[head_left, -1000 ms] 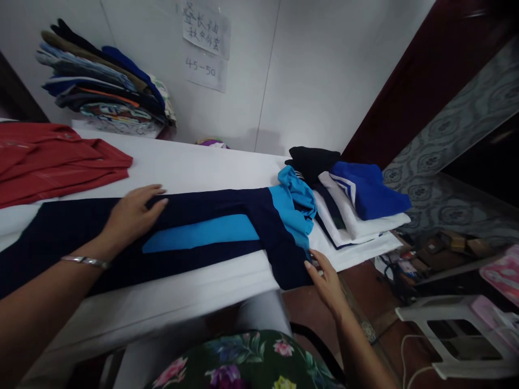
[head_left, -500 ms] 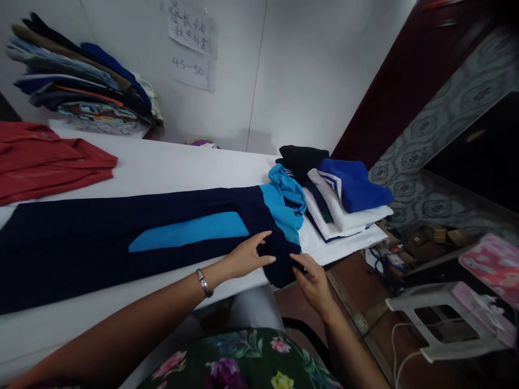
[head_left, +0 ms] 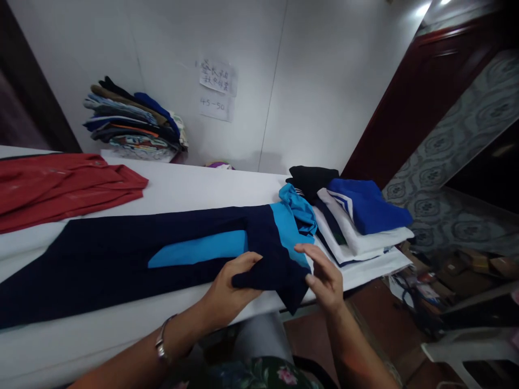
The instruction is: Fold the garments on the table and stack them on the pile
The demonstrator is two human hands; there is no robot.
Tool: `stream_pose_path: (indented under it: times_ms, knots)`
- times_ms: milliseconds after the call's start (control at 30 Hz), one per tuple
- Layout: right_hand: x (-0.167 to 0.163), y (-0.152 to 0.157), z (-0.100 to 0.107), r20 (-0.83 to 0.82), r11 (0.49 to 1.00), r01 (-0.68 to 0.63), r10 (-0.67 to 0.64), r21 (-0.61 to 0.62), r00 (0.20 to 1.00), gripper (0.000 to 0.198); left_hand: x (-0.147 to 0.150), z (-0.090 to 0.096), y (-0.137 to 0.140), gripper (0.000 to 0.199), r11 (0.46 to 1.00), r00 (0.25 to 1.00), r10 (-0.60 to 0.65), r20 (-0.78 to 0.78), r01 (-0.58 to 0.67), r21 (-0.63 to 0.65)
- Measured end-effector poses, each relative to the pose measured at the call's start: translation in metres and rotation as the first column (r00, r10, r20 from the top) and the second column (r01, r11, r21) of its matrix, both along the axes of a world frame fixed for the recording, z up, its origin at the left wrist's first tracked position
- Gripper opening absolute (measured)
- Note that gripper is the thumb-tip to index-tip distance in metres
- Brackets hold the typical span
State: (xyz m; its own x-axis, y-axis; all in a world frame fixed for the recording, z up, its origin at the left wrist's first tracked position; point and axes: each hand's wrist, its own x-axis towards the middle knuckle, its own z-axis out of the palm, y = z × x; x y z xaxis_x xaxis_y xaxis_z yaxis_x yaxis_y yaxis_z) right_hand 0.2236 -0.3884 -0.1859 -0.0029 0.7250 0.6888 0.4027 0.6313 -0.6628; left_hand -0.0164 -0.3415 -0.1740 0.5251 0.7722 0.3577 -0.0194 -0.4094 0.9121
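A long navy garment [head_left: 121,232] with light-blue parts lies spread across the white table, its navy end part hanging over the front edge. My left hand [head_left: 229,289] is closed on a fold of the navy cloth, thumb on top and fingers underneath. At the garment's right end my right hand [head_left: 326,278] has thumb and fingers apart; the thumb tip is at the navy edge and the fingertips are over the light-blue band. A crumpled light-blue part [head_left: 300,208] bunches up behind, against the folded clothes.
Folded clothes [head_left: 365,210] in white, blue and black are stacked on the right. A red garment [head_left: 68,183] lies at the left, and a taller clothes pile [head_left: 133,119] stands by the wall. The white table [head_left: 203,189] ends close to my body.
My left hand has closed on the navy cloth and lifted a fold of it. My right hand's fingers have spread and moved up along the edge. The camera view has shifted.
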Motion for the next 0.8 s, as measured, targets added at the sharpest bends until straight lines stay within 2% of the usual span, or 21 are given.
stream_pose_path:
  times_ms: [100,167,333,467,533,667,733,800]
  knots:
    - [0.019,0.034,-0.017,-0.143,0.988,0.049,-0.070,-0.146,0.987,0.040,-0.016,0.011,-0.005,0.020,0.992,0.987,0.114,0.112,-0.118,0.036]
    - [0.033,0.061,-0.029,-0.151,0.972,0.072,-0.108,-0.224,0.983,0.039,-0.024,0.017,-0.009,0.014,0.983,0.976,0.160,0.147,-0.170,0.065]
    - [0.063,0.126,-0.049,0.126,0.955,0.105,-0.072,-0.276,0.989,0.057,-0.032,0.021,-0.017,0.009,0.970,0.947,0.243,0.208,-0.243,-0.025]
    - [0.087,0.161,-0.059,0.248,0.923,0.153,-0.065,-0.354,0.966,0.058,-0.039,0.016,-0.018,0.019,0.953,0.937,0.302,0.174,-0.289,-0.095]
    - [0.096,0.172,-0.062,0.290,0.915,0.171,-0.062,-0.365,0.955,0.055,-0.043,0.017,-0.017,0.019,0.943,0.940,0.324,0.110,-0.311,-0.118]
    - [0.100,0.189,-0.062,0.318,0.920,0.145,-0.024,-0.365,0.948,0.060,-0.052,0.021,-0.016,0.017,0.931,0.939,0.342,-0.045,-0.345,-0.122]
    - [0.098,0.199,-0.061,0.309,0.918,0.158,-0.042,-0.363,0.950,0.049,-0.060,0.017,-0.018,0.021,0.897,0.910,0.411,-0.049,-0.413,-0.157]
    - [0.096,0.208,-0.058,0.288,0.914,0.175,-0.067,-0.367,0.955,0.030,-0.073,0.006,-0.022,0.028,0.849,0.869,0.495,0.013,-0.481,-0.218]
